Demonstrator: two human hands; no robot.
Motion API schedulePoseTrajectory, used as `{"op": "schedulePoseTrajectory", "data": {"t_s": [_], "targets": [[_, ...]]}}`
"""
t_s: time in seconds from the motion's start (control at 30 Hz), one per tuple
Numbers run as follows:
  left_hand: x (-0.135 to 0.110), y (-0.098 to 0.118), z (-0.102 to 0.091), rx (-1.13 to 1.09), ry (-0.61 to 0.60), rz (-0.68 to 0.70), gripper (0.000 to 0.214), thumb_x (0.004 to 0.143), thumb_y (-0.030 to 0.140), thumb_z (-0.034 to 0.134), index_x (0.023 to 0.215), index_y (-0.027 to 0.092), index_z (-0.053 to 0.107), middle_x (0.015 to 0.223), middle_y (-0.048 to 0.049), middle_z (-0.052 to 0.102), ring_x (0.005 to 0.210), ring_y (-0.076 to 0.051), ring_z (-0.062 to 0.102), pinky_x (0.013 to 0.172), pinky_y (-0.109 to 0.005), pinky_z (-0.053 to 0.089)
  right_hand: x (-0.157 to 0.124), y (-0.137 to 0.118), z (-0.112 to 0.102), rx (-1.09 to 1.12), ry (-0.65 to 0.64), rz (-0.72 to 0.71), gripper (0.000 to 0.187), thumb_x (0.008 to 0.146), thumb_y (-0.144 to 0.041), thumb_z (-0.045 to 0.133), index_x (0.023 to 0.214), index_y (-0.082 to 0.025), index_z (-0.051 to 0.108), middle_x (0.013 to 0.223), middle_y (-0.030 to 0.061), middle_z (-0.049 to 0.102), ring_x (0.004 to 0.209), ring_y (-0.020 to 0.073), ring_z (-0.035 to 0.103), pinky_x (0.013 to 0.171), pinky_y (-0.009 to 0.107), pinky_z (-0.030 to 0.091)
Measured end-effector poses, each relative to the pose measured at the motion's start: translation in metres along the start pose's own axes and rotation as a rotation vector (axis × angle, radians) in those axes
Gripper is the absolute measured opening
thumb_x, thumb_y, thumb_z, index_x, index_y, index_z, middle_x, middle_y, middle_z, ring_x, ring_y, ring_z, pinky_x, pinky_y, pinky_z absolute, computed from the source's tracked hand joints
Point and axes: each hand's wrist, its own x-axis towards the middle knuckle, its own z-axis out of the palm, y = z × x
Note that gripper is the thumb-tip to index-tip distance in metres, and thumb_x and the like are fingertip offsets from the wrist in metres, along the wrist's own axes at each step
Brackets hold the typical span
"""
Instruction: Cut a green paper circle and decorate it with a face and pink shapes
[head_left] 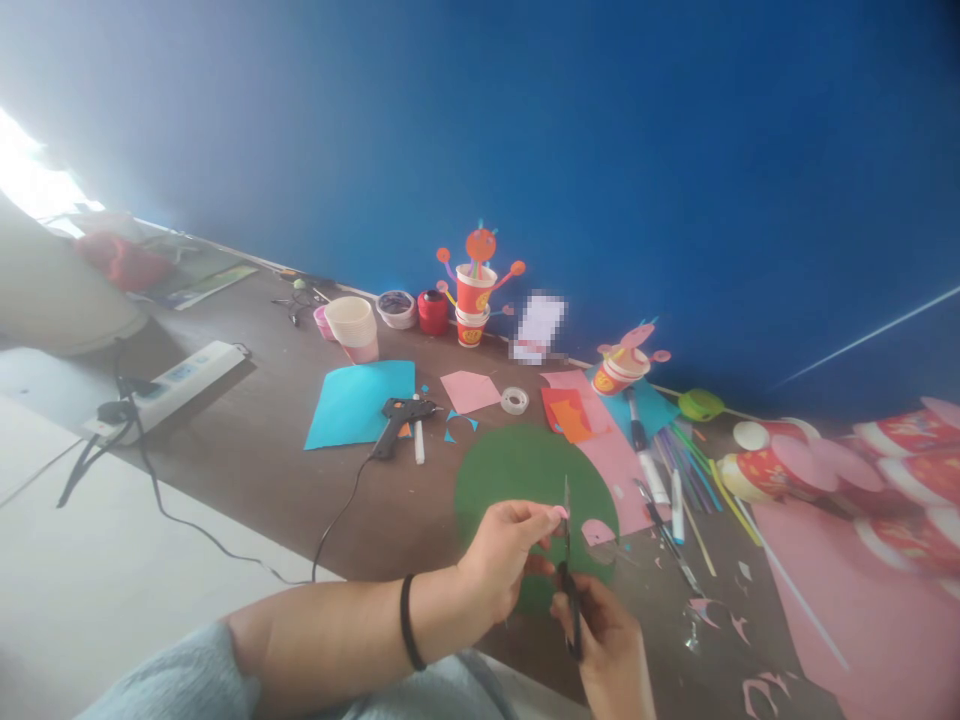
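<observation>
Between the thumb and finger of my left hand is a small pink paper piece. My right hand is closed around the black handles of a pair of scissors. The scissor blades point up, right beside the pink piece; whether they touch it I cannot tell. Both hands are above a round green mat. A larger pink paper cutting lies on the mat's right side.
A black glue gun rests on blue paper, its cord running left to a power strip. Behind stand stacked paper cups and a cup figure. Pens, pink sheets and several red cups lie right.
</observation>
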Motion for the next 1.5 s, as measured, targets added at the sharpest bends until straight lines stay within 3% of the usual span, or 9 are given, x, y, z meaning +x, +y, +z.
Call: {"op": "schedulePoseTrajectory", "data": {"t_s": [0.4,1.03,1.23,1.5], "targets": [[-0.002,0.0,0.002,-0.036,-0.011,-0.01,0.036,0.061,0.042,0.077,0.063,0.012,0.058,0.064,0.001,0.05,0.057,-0.008,0.044,0.045,-0.018,0.039,-0.003,-0.002,0.002,-0.009,0.02,0.041,0.036,0.064,-0.052,0.068,0.065,-0.018,0.057,0.053,-0.0043,0.046,0.049,0.0101,0.039,0.046,0.021,0.031],[-0.003,-0.004,0.003,-0.12,-0.034,-0.049,0.033,0.063,0.038,0.076,0.065,0.014,0.053,0.062,0.0031,0.045,0.054,-0.007,0.043,0.047,-0.019,0.039,-0.004,0.0,0.001,-0.061,0.025,0.008,0.034,0.068,-0.051,0.065,0.069,-0.017,0.061,0.052,-0.0032,0.05,0.045,0.0099,0.04,0.043,0.02,0.033],[-0.003,-0.003,0.004,-0.146,-0.042,-0.081,0.03,0.065,0.035,0.074,0.067,0.014,0.053,0.06,0.0033,0.044,0.053,-0.008,0.044,0.046,-0.02,0.038,0.0,0.009,-0.007,-0.084,-0.066,-0.012,0.03,0.066,-0.046,0.068,0.067,-0.017,0.06,0.054,-0.0022,0.052,0.045,0.0106,0.043,0.043,0.02,0.036],[-0.003,-0.002,0.004,-0.166,-0.037,-0.095,0.028,0.064,0.033,0.075,0.068,0.014,0.055,0.059,0.0033,0.044,0.053,-0.008,0.043,0.046,-0.019,0.037,-0.001,0.008,-0.009,-0.064,-0.061,0.007,0.029,0.064,-0.044,0.07,0.069,-0.016,0.062,0.052,-0.0032,0.051,0.045,0.0102,0.044,0.042,0.019,0.036]]}}
